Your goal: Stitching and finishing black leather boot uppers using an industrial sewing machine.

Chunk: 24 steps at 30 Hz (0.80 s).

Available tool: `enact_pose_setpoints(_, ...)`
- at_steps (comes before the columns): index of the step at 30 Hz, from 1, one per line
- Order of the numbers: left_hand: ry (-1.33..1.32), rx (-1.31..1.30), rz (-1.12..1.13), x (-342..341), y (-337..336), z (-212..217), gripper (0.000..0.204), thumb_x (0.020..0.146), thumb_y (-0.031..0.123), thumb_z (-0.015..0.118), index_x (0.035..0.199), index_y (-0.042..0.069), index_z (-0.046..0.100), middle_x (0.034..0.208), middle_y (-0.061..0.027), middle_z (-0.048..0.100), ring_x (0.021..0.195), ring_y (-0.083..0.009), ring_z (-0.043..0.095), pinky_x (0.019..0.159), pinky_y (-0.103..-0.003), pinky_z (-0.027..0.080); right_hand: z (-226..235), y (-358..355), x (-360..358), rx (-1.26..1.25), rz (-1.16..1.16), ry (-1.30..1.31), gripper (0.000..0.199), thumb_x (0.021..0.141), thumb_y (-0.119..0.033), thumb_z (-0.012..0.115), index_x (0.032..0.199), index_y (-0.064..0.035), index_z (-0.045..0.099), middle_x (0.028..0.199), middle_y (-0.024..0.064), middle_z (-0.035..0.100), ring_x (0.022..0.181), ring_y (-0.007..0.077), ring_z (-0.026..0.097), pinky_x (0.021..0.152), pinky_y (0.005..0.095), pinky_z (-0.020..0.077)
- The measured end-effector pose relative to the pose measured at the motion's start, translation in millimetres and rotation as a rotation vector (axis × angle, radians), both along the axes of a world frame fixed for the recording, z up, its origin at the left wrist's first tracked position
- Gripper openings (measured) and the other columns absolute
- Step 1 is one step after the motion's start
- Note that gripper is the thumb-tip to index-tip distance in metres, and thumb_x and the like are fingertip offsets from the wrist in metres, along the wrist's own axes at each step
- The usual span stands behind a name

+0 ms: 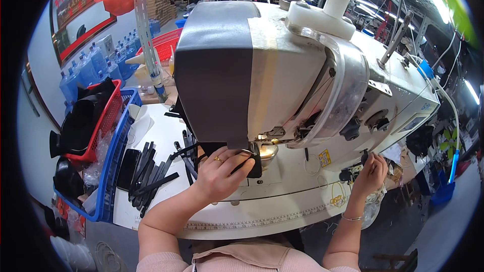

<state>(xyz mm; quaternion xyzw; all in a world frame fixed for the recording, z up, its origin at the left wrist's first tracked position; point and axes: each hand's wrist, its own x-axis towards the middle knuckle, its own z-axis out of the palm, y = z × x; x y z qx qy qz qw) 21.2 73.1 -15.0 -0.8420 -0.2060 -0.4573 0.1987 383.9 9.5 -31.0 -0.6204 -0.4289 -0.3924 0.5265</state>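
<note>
A large industrial sewing machine (302, 70) with a grey and white head fills the middle. Under its needle area lies a black piece of material (257, 167), partly hidden by my fingers. My left hand (222, 172), with a ring on one finger, is closed on that piece beside the presser foot. Off to the right, above the table's right part, my right hand (371, 175) is closed with its fingers bent. A small dark thing (364, 157) shows at its fingertips, too small to name.
Black strips (151, 179) lie in a bundle left of my left hand, beside a black phone-like slab (129, 169). A blue basket (108, 191) and a red basket (103, 130) with black pieces stand further left. A ruler strip (262, 220) follows the table's front edge.
</note>
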Motion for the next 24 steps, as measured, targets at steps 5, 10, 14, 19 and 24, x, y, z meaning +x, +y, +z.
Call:
enact_pose_setpoints(5,-0.001,-0.021,-0.028,-1.1,-0.3,1.8,0.026,0.067,0.006,0.063,0.093,0.007,0.067,0.095,-0.007,0.063,0.087,-0.0228,0.063,0.079,-0.037,0.052,-21.0,-5.0,-75.7,-0.055,0.394,-0.174,0.017,0.072,-0.006,0.075,0.079,-0.0049,0.059,0.104,0.009,0.06,0.094,0.0304,0.058,0.075,0.038,0.0473)
enact_pose_setpoints(10,-0.06,-0.36,-0.244,-9.3,-3.5,17.3,0.029,0.07,0.006,0.068,0.098,0.005,0.067,0.1,-0.0103,0.063,0.088,-0.0263,0.062,0.074,-0.035,0.05,-2.0,37.6,-164.5,-0.229,0.846,-0.479,0.029,0.066,-0.011,0.07,0.095,-0.009,0.067,0.099,0.0027,0.062,0.091,0.0225,0.061,0.072,0.0317,0.0538)
enact_pose_setpoints(14,-0.032,-0.621,-0.182,-23.0,10.2,3.3,0.032,0.07,0.006,0.07,0.101,0.01,0.068,0.093,-0.0083,0.063,0.08,-0.0247,0.061,0.07,-0.034,0.048,1.2,42.9,-174.0,-0.116,0.857,-0.55,0.029,0.064,-0.007,0.064,0.093,-0.0063,0.066,0.097,0.0034,0.062,0.092,0.0213,0.061,0.066,0.0284,0.0545)
enact_pose_setpoints(19,-0.024,-0.4,-0.115,-15.5,13.0,5.1,0.033,0.066,0.003,0.072,0.098,0.012,0.069,0.09,-0.0037,0.063,0.078,-0.0231,0.06,0.068,-0.032,0.047,-0.8,38.3,-176.8,-0.178,0.873,-0.505,0.026,0.066,-0.006,0.063,0.092,-0.0051,0.065,0.096,0.0045,0.062,0.092,0.0217,0.061,0.066,0.0283,0.054)
enact_pose_setpoints(24,0.005,-0.322,-0.08,-14.6,11.1,4.2,0.036,0.061,0.007,0.075,0.096,0.012,0.068,0.092,-0.0019,0.063,0.083,-0.0223,0.06,0.071,-0.032,0.048,-0.3,37.9,-177.7,-0.155,0.87,-0.518,0.025,0.066,-0.005,0.064,0.091,-0.0045,0.065,0.096,0.0051,0.062,0.091,0.0225,0.062,0.065,0.0286,0.0542)
